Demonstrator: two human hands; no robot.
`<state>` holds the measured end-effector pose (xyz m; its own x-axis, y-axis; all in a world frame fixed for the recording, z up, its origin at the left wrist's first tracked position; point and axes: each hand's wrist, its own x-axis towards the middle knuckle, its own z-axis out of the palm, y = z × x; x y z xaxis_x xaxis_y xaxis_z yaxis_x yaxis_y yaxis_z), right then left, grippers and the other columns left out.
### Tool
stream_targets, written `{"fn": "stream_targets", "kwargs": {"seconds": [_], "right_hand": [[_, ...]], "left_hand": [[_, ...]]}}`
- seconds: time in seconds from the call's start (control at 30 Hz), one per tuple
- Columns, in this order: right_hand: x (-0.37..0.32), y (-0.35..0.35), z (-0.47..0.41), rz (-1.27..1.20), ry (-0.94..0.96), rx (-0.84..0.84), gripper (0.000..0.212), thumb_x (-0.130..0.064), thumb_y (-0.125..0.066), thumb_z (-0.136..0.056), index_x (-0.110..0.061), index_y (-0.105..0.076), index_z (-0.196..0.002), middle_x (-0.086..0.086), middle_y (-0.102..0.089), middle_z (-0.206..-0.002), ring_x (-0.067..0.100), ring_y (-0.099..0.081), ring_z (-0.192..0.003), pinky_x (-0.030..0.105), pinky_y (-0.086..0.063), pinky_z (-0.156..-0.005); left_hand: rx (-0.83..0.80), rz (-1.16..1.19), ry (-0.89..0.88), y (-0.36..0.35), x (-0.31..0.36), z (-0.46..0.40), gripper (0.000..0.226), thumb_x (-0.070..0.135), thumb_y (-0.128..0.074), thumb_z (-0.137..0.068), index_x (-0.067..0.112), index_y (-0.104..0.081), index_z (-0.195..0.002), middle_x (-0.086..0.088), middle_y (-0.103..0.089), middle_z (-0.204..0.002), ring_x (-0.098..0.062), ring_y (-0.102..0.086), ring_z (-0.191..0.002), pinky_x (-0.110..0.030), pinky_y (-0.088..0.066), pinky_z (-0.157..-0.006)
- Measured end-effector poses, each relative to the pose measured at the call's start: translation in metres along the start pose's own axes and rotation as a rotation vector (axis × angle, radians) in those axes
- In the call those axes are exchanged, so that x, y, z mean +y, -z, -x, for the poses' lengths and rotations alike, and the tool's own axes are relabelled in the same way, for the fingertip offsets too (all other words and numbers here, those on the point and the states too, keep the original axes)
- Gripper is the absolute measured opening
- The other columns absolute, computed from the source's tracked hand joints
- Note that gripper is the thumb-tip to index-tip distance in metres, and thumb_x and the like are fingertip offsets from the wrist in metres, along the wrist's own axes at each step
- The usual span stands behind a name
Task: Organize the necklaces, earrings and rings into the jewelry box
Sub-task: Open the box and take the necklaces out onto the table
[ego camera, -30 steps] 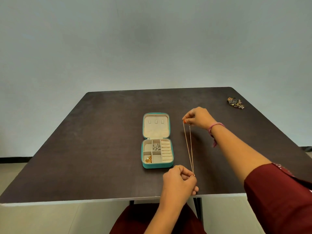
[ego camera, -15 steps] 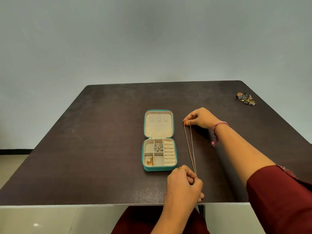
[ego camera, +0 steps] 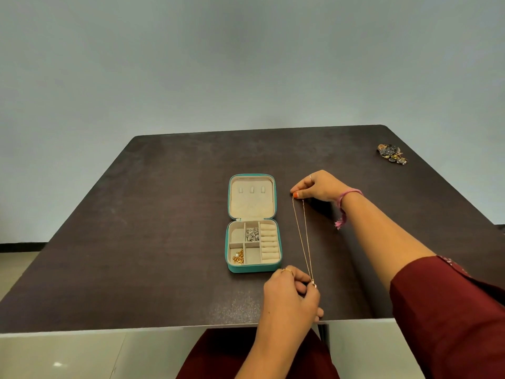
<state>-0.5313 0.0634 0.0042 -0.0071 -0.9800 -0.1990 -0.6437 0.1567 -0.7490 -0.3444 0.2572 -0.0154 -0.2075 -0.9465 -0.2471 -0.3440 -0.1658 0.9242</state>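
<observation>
A teal jewelry box [ego camera: 252,267] lies open on the dark table [ego camera: 136,228], its cream lid flat behind it. Silver pieces [ego camera: 252,234] fill one upper compartment and gold pieces with a pearl [ego camera: 238,257] a lower left one. A thin gold necklace [ego camera: 303,236] is stretched straight just right of the box. My right hand [ego camera: 318,186] pinches its far end, level with the lid. My left hand [ego camera: 291,292] pinches its near end at a small pendant by the box's front right corner.
A heap of dark and gold jewelry [ego camera: 392,154] lies at the table's far right edge. The near table edge runs just below my left hand. A pink thread band circles my right wrist [ego camera: 345,196].
The view has shifted a little. Both hands have sunk toward the table with the necklace still stretched between them beside the box.
</observation>
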Motion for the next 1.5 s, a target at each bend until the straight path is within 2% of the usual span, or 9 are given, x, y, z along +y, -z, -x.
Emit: {"fn": "stream_targets", "kwargs": {"seconds": [0.13,0.23,0.43,0.6,0.87,1.0,1.17,1.33,1.5], "right_hand": [[0.000,0.003,0.005,-0.008,0.013,-0.006,0.019,-0.016,-0.065,-0.089,-0.013,-0.072,-0.107,0.000,-0.071,-0.106,0.007,-0.061,-0.091,0.017,-0.045,-0.081],[0.002,0.006,0.012,-0.089,0.002,0.017,0.019,-0.018,-0.059,-0.094,-0.014,-0.070,-0.108,-0.001,-0.068,-0.108,0.005,-0.060,-0.088,0.015,-0.047,-0.071],[-0.017,0.009,0.034,-0.202,0.059,0.155,0.019,-0.018,-0.053,-0.096,-0.018,-0.067,-0.109,-0.004,-0.065,-0.106,0.002,-0.059,-0.085,0.020,-0.046,-0.073],[-0.048,0.002,0.063,-0.223,0.171,0.158,0.019,-0.020,-0.056,-0.094,-0.022,-0.069,-0.108,-0.009,-0.067,-0.100,0.004,-0.062,-0.088,0.016,-0.046,-0.070],[-0.080,-0.043,0.085,0.204,0.350,-0.173,0.015,-0.025,-0.063,-0.090,-0.020,-0.072,-0.101,-0.011,-0.069,-0.098,0.001,-0.062,-0.089,0.013,-0.048,-0.078],[-0.091,-0.064,0.081,0.487,0.310,-0.196,0.020,-0.031,-0.063,-0.089,-0.017,-0.074,-0.098,-0.005,-0.071,-0.096,0.007,-0.062,-0.085,0.015,-0.044,-0.069],[-0.099,-0.081,0.076,0.650,0.205,-0.176,0.025,-0.038,-0.063,-0.086,-0.015,-0.073,-0.086,0.000,-0.070,-0.084,0.017,-0.064,-0.080,0.028,-0.048,-0.066],[-0.106,-0.090,0.077,0.770,0.171,-0.123,0.017,-0.031,-0.057,-0.083,-0.017,-0.066,-0.080,0.000,-0.064,-0.079,0.022,-0.060,-0.076,0.030,-0.047,-0.066],[-0.106,-0.094,0.075,0.783,0.162,-0.145,0.021,-0.032,-0.058,-0.084,-0.016,-0.069,-0.091,0.001,-0.068,-0.088,0.021,-0.063,-0.083,0.033,-0.053,-0.072]], "left_hand": [[-0.043,-0.030,0.000,0.013,0.001,0.006,0.005,0.014,-0.057,-0.089,0.018,-0.058,-0.088,-0.002,-0.062,-0.074,-0.013,-0.070,-0.059,-0.035,-0.060,-0.067],[-0.030,-0.066,-0.046,0.031,0.002,0.007,0.009,0.013,-0.056,-0.088,0.020,-0.060,-0.086,0.005,-0.059,-0.066,-0.008,-0.066,-0.055,-0.023,-0.057,-0.063],[0.225,-0.062,-0.183,0.066,-0.003,-0.007,0.011,0.014,-0.061,-0.085,0.023,-0.065,-0.080,0.013,-0.054,-0.055,-0.010,-0.050,-0.049,-0.026,-0.049,-0.057],[0.427,0.035,-0.287,0.090,-0.008,-0.019,0.010,0.012,-0.061,-0.089,0.022,-0.061,-0.091,0.004,-0.052,-0.066,0.001,-0.044,-0.051,-0.012,-0.040,-0.050],[0.546,0.111,-0.219,0.103,-0.033,-0.039,0.017,0.017,-0.057,-0.092,0.033,-0.056,-0.092,-0.011,-0.063,-0.083,-0.013,-0.057,-0.065,-0.032,-0.051,-0.066],[0.514,0.084,-0.241,0.104,-0.037,-0.040,0.020,0.015,-0.059,-0.091,0.034,-0.056,-0.093,-0.004,-0.060,-0.092,0.001,-0.051,-0.057,-0.020,-0.048,-0.057],[0.523,0.123,-0.226,0.107,-0.040,-0.042,0.020,0.014,-0.060,-0.090,0.034,-0.057,-0.092,-0.006,-0.062,-0.092,-0.005,-0.055,-0.060,-0.035,-0.053,-0.068],[0.501,0.132,-0.236,0.106,-0.042,-0.041,0.021,0.013,-0.059,-0.090,0.033,-0.057,-0.093,-0.008,-0.061,-0.091,-0.001,-0.052,-0.057,-0.017,-0.047,-0.055],[0.484,0.129,-0.239,0.107,-0.042,-0.038,0.022,0.012,-0.059,-0.090,0.033,-0.057,-0.094,-0.007,-0.061,-0.089,0.001,-0.052,-0.057,-0.015,-0.046,-0.052]]}}
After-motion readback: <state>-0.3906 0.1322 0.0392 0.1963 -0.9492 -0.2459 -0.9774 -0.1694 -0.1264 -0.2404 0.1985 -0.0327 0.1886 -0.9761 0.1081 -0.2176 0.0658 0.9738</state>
